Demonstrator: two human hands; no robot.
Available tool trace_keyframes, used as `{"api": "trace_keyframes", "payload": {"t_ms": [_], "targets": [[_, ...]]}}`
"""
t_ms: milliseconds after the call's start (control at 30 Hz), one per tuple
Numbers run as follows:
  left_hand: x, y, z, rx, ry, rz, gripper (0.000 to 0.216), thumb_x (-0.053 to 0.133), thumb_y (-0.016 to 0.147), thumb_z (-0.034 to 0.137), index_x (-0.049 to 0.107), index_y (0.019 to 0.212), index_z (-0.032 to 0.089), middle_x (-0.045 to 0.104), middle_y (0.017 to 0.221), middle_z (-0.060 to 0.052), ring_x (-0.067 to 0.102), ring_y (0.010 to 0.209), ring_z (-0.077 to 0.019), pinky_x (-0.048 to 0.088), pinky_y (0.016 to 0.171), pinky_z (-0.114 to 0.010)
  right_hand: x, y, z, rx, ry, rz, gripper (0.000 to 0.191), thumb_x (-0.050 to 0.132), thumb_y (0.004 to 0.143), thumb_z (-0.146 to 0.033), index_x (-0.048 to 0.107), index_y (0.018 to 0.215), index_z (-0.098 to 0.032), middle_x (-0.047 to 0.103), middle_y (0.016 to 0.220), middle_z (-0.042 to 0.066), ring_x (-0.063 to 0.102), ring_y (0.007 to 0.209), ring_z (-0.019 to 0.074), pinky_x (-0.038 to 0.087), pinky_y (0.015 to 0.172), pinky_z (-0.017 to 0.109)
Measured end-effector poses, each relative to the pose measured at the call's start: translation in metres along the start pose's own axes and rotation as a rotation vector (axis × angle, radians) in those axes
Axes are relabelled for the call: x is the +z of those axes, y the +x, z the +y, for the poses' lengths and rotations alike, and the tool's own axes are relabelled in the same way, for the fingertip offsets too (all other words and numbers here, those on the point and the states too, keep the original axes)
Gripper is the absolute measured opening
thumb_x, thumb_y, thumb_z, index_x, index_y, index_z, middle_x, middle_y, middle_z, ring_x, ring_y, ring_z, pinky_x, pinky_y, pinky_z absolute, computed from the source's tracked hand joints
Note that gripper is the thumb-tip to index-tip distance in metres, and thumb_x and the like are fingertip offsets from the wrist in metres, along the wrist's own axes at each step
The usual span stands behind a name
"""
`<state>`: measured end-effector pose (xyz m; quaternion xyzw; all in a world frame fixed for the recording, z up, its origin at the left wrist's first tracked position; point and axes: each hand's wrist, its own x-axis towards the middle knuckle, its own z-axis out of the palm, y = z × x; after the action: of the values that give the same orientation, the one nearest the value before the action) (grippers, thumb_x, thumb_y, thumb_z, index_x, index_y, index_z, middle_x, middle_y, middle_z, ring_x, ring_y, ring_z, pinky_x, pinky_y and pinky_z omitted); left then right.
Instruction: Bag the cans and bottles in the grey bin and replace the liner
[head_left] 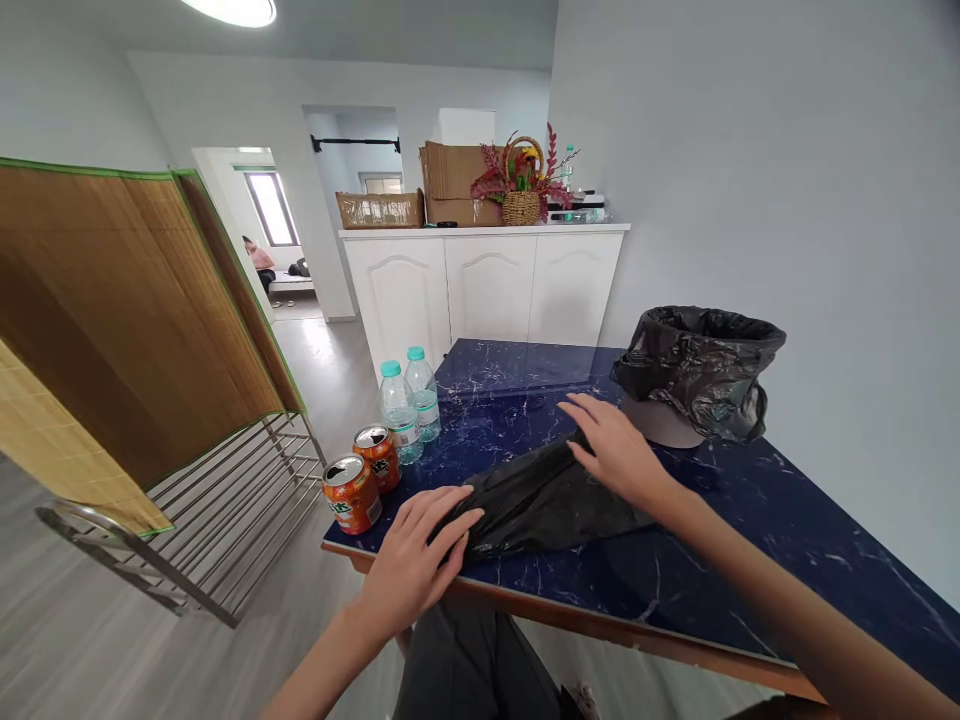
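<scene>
A flattened black plastic bag [551, 505] lies stretched across the dark blue marbled table [517, 385] in front of me. At its left end, near the table's front edge, my left hand [420, 545] rests with its fingers extended on the plastic. Over the bag's far right part is my right hand [611, 445], fingers outstretched and thumb apart, touching the plastic. To the right stands a bin [660, 420] lined with another black bag [701, 365], its rim folded over the outside.
Two orange drink cans [351, 495] and two clear bottles with teal caps [403, 415] line the table's left edge. Left of it is a metal rack [217, 520] with a bamboo mat [142, 310]. A white cabinet [487, 285] stands behind. A person [260, 260] sits in a far room.
</scene>
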<state>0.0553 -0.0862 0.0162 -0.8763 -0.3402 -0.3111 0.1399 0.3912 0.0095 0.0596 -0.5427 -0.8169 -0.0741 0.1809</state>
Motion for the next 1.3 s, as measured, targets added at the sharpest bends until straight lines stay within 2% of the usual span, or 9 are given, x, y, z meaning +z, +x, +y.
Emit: {"api": "trace_keyframes", "payload": {"t_ms": [133, 233, 433, 567, 700, 867, 1000, 1167, 1300], "targets": [[0.008, 0.006, 0.000, 0.089, 0.024, -0.265, 0.052, 0.057, 0.109, 0.031, 0.048, 0.159, 0.024, 0.050, 0.166, -0.010, 0.045, 0.155, -0.0303, 0.040, 0.127, -0.055, 0.022, -0.029, -0.051, -0.365, 0.181, 0.009, 0.054, 0.041, 0.112, -0.039, 0.043, 0.164, -0.023, 0.043, 0.171, 0.009, 0.031, 0.162, 0.0261, 0.024, 0.134, 0.054], [0.020, 0.002, -0.008, 0.053, 0.009, -0.359, 0.056, 0.055, 0.110, 0.042, 0.045, 0.162, 0.024, 0.048, 0.167, -0.010, 0.044, 0.156, -0.0307, 0.040, 0.127, -0.056, 0.052, -0.035, -0.060, -0.394, 0.243, -0.148, 0.059, 0.035, 0.114, -0.050, 0.036, 0.168, -0.026, 0.033, 0.175, 0.007, 0.023, 0.164, 0.0263, 0.019, 0.134, 0.057], [0.021, -0.011, -0.017, 0.003, -0.096, -0.398, 0.059, 0.051, 0.112, 0.037, 0.036, 0.167, 0.027, 0.044, 0.169, -0.009, 0.039, 0.158, -0.0284, 0.036, 0.130, -0.053, 0.096, -0.026, 0.016, -0.185, 0.240, -0.277, 0.061, 0.025, 0.114, -0.057, 0.037, 0.168, -0.030, 0.031, 0.176, 0.009, 0.022, 0.164, 0.0278, 0.023, 0.130, 0.061], [0.009, -0.014, -0.017, -0.012, -0.145, -0.404, 0.063, 0.055, 0.110, 0.039, 0.035, 0.168, 0.029, 0.042, 0.170, -0.009, 0.038, 0.158, -0.0304, 0.036, 0.129, -0.056, 0.095, -0.028, 0.074, -0.070, 0.219, -0.260, 0.063, 0.023, 0.114, -0.051, 0.040, 0.166, -0.020, 0.035, 0.173, 0.015, 0.025, 0.163, 0.0292, 0.022, 0.131, 0.059], [-0.001, -0.032, -0.025, 0.017, -0.196, -0.395, 0.078, 0.065, 0.104, 0.045, 0.028, 0.170, 0.028, 0.048, 0.167, -0.011, 0.043, 0.156, -0.0306, 0.037, 0.128, -0.054, 0.084, -0.039, 0.086, -0.004, 0.213, -0.199, 0.064, 0.026, 0.114, -0.050, 0.041, 0.164, -0.014, 0.038, 0.171, 0.021, 0.028, 0.162, 0.0325, 0.022, 0.130, 0.062], [-0.020, -0.050, -0.025, 0.001, -0.200, -0.343, 0.057, 0.047, 0.111, 0.019, 0.038, 0.165, 0.032, 0.061, 0.157, -0.008, 0.051, 0.151, -0.0276, 0.047, 0.123, -0.054, 0.049, -0.071, 0.015, -0.180, 0.350, -0.166, 0.074, 0.047, 0.108, -0.058, 0.029, 0.170, -0.022, 0.032, 0.175, 0.012, 0.023, 0.164, 0.0275, 0.019, 0.134, 0.054], [-0.047, -0.016, 0.009, 0.052, -0.251, -0.241, 0.049, 0.050, 0.108, 0.013, 0.052, 0.154, 0.029, 0.073, 0.139, -0.008, 0.062, 0.140, -0.0244, 0.051, 0.121, -0.049, 0.020, -0.092, -0.072, -0.333, 0.658, -0.260, 0.103, 0.076, 0.090, -0.061, 0.026, 0.172, -0.025, 0.035, 0.174, 0.012, 0.030, 0.162, 0.0350, 0.020, 0.134, 0.058], [-0.067, 0.032, 0.048, 0.259, -0.211, -0.067, 0.057, 0.060, 0.104, 0.014, 0.044, 0.157, 0.029, 0.080, 0.123, -0.004, 0.071, 0.126, -0.0240, 0.053, 0.117, -0.047, 0.003, -0.093, -0.145, 0.036, 1.338, -0.313, 0.057, 0.061, 0.102, -0.050, 0.058, 0.155, -0.030, 0.068, 0.148, 0.006, 0.064, 0.136, 0.0332, 0.048, 0.118, 0.053], [-0.055, 0.032, 0.051, 0.221, -0.133, 0.092, 0.056, 0.066, 0.101, 0.019, 0.047, 0.153, 0.026, 0.074, 0.135, -0.011, 0.066, 0.135, -0.0280, 0.053, 0.116, -0.048, 0.001, -0.086, -0.150, 0.569, 1.763, -0.323, 0.064, 0.067, 0.093, -0.067, 0.070, 0.138, -0.022, 0.078, 0.127, 0.008, 0.072, 0.121, 0.0336, 0.053, 0.112, 0.052]]}}
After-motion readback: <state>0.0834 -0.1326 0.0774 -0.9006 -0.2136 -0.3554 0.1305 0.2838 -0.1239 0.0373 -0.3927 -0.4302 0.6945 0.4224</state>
